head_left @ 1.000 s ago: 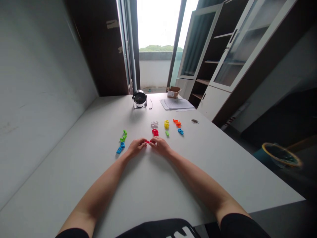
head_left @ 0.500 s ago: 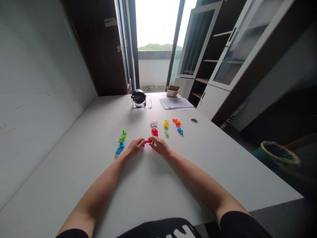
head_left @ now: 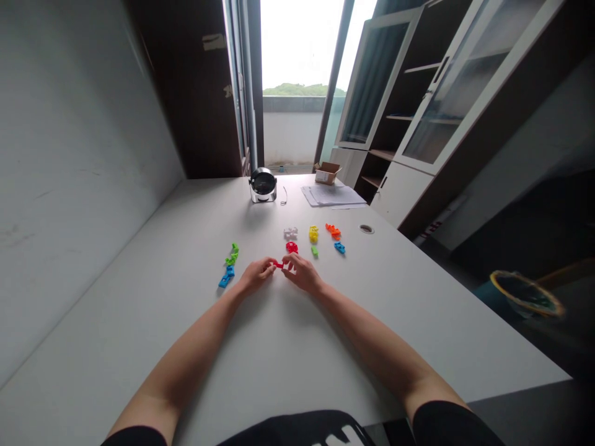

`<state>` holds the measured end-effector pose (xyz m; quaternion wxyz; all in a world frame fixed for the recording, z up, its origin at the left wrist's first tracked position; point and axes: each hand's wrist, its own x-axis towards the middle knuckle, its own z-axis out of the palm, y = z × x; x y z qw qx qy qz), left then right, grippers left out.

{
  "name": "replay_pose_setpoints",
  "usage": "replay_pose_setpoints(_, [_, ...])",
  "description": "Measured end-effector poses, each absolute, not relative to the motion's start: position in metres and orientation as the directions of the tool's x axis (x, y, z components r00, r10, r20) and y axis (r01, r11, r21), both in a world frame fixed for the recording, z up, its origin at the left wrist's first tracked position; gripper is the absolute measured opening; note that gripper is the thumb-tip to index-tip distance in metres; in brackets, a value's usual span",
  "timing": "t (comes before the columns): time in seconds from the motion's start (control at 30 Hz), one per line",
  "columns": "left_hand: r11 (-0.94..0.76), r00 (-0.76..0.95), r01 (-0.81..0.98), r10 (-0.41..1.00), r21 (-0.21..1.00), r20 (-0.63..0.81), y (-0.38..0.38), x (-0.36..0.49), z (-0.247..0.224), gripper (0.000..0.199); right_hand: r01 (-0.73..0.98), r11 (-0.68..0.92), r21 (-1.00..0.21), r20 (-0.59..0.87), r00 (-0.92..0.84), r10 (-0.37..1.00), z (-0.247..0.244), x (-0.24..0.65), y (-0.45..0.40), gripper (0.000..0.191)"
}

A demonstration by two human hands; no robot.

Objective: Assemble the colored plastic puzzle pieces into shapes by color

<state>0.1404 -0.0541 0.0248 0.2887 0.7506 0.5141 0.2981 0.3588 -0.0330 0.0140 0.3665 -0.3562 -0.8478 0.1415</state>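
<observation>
Between my two hands is a small red piece (head_left: 278, 265). My left hand (head_left: 257, 273) pinches its left end, and the fingers of my right hand (head_left: 300, 271) are closed on its right side. Just beyond my right fingertips lie more red pieces (head_left: 291, 247). Behind them is a white piece group (head_left: 290, 233), with yellow pieces (head_left: 313, 233) and a light green piece (head_left: 315, 251) to the right. Orange pieces (head_left: 333, 231) and a blue piece (head_left: 339, 248) lie farther right. Left of my left hand are green pieces (head_left: 232, 254) and blue pieces (head_left: 226, 277).
A black round device (head_left: 263, 184) stands at the back of the white table (head_left: 186, 217). Papers (head_left: 333, 196) and an open cardboard box (head_left: 327, 173) are at the back right. A round hole (head_left: 367, 229) is in the tabletop near the right edge.
The view has shifted slightly. The red piece between my hands is now tilted a little, and my right fingers have moved slightly around it.
</observation>
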Motion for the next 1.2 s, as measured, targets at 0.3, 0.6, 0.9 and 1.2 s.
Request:
replay_pose_setpoints(0.3, [-0.333,0.300,0.579,0.936,0.744,0.186,-0.0586,0.1410,0.0274,0.024,0.497,0.695,-0.519,0.502,-0.481,0.719,0.0116,0.3593,-0.0306,0.010])
replay_pose_setpoints(0.6, [-0.263,0.209,0.759,0.965,0.596,0.161,-0.0594,0.1466,0.0275,0.023,0.506,0.705,-0.497,0.467,-0.529,0.709,0.0146,0.3588,-0.0322,0.013])
replay_pose_setpoints(0.9, [-0.236,0.193,0.859,0.971,0.454,0.140,-0.0613,0.1489,0.0324,0.027,0.524,0.712,-0.467,0.447,-0.554,0.702,0.0091,0.3563,-0.0274,0.017])
replay_pose_setpoints(1.2, [-0.321,0.275,0.796,0.947,0.513,0.165,-0.0606,0.1454,0.0332,0.025,0.483,0.715,-0.505,0.464,-0.546,0.697,0.0150,0.3593,-0.0316,0.017])
